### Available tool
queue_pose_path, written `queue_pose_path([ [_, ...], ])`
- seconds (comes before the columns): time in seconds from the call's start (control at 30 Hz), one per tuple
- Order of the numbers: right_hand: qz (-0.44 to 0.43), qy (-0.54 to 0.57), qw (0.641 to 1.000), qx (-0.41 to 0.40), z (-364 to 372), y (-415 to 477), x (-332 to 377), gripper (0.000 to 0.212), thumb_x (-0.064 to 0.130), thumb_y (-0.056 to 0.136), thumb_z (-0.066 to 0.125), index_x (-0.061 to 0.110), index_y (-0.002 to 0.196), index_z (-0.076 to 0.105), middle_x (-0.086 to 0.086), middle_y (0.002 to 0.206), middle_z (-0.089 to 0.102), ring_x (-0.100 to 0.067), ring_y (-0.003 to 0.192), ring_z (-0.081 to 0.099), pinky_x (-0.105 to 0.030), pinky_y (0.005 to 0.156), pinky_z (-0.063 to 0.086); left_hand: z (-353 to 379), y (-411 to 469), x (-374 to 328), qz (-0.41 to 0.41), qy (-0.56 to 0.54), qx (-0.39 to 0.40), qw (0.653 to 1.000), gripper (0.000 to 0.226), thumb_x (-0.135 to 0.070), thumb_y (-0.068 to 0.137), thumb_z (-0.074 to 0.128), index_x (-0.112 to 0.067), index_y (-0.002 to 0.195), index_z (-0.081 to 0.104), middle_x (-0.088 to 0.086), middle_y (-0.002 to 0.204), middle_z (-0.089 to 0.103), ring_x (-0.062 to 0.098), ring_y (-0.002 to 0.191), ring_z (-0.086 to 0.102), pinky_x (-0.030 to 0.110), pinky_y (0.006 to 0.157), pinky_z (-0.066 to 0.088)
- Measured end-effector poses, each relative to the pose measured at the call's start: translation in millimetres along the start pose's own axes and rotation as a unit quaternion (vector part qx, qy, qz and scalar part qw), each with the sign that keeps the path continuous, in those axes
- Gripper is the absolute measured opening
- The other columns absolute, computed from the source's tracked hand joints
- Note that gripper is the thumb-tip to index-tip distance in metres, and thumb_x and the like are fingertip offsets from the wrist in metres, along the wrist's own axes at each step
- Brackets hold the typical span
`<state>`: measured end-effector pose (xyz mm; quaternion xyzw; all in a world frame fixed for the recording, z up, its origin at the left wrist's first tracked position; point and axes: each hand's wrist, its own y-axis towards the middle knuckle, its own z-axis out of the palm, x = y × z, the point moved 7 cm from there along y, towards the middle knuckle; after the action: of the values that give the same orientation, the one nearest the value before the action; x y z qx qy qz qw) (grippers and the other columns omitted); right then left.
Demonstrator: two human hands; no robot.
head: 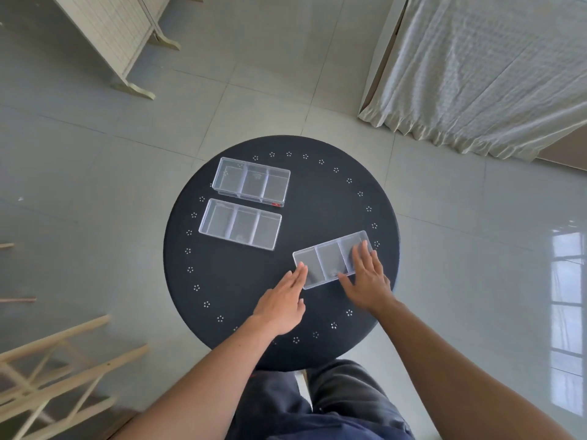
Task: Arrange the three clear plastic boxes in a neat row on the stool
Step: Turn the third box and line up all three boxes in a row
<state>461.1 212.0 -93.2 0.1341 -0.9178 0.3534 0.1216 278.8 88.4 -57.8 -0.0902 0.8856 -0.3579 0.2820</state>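
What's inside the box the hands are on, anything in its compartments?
The tilted box shows three compartments; left and middle look empty, with the dark stool showing through. The right hand covers part of the right compartment, so that's unconfirmed.

1. Both bare forearms reach forward over the round black stool (333, 198).
2. The left hand (281, 304) lies flat, palm down, fingers straight and together, fingertips touching the near-left corner of the nearest clear plastic box (330, 257).
3. The right hand (368, 281) is spread, palm down, over that box's right end, fingers on its top, thumb at its near edge.
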Motion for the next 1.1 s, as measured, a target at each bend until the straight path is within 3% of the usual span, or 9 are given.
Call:
queue_pose_path([
  [0.2, -0.001, 0.006, 1.0, 0.022, 22.4, -27.9, 12.4, 0.083, 0.058, 0.104, 0.044, 0.029, 0.17, 0.003, 0.008, 0.178, -0.017, -0.029, 0.165, -0.007, -0.062, 0.123, 0.026, 8.1, -20.9, 29.1, -0.031, 0.029, 0.014, 0.999, 0.078, -0.027, 0.113, 0.038, -0.038, 0.172, -0.011, -0.03, 0.177, -0.018, 0.02, 0.17, -0.007, 0.059, 0.12, 0.039],
  [0.37, 0.014, 0.024, 0.999, 0.018, 42.0, -40.4, 41.6, 0.082, 0.058, 0.104, 0.043, 0.03, 0.169, 0.003, 0.006, 0.179, -0.014, -0.035, 0.162, 0.0, -0.066, 0.121, 0.03, 0.0, -29.4, 68.2, -0.026, 0.073, 0.031, 0.996, 0.079, -0.031, 0.112, 0.038, -0.041, 0.17, -0.015, -0.035, 0.172, -0.026, 0.024, 0.168, -0.016, 0.054, 0.111, 0.049],
  [0.73, 0.052, 0.045, 0.997, 0.02, 92.7, -65.6, 135.8, 0.077, 0.051, 0.106, 0.045, 0.026, 0.169, 0.008, -0.002, 0.177, -0.004, -0.039, 0.151, 0.017, -0.06, 0.114, 0.041, -38.8, -53.6, 166.2, -0.001, 0.127, 0.046, 0.991, 0.075, -0.035, 0.112, 0.036, -0.042, 0.171, -0.01, -0.038, 0.17, -0.028, 0.026, 0.168, -0.017, 0.051, 0.106, 0.055],
  [0.97, 0.051, 0.047, 0.997, 0.025, 109.8, -63.3, 186.3, 0.076, 0.048, 0.106, 0.045, 0.026, 0.169, 0.008, -0.002, 0.176, -0.002, -0.039, 0.152, 0.017, -0.059, 0.114, 0.043, -61.1, -64.9, 211.6, -0.019, 0.126, 0.047, 0.991, 0.073, -0.036, 0.113, 0.036, -0.038, 0.172, -0.007, -0.033, 0.172, -0.027, 0.026, 0.168, -0.017, 0.057, 0.117, 0.045],
  [1.1, 0.051, 0.05, 0.997, 0.034, 116.1, -62.7, 207.7, 0.076, 0.046, 0.106, 0.048, 0.024, 0.169, 0.011, -0.005, 0.176, -0.002, -0.04, 0.152, 0.017, -0.058, 0.114, 0.041, -70.3, -67.7, 217.7, -0.01, 0.153, 0.011, 0.988, 0.074, -0.031, 0.112, 0.041, -0.021, 0.174, 0.003, -0.013, 0.182, -0.014, 0.024, 0.169, -0.01, 0.054, 0.132, 0.026],
])
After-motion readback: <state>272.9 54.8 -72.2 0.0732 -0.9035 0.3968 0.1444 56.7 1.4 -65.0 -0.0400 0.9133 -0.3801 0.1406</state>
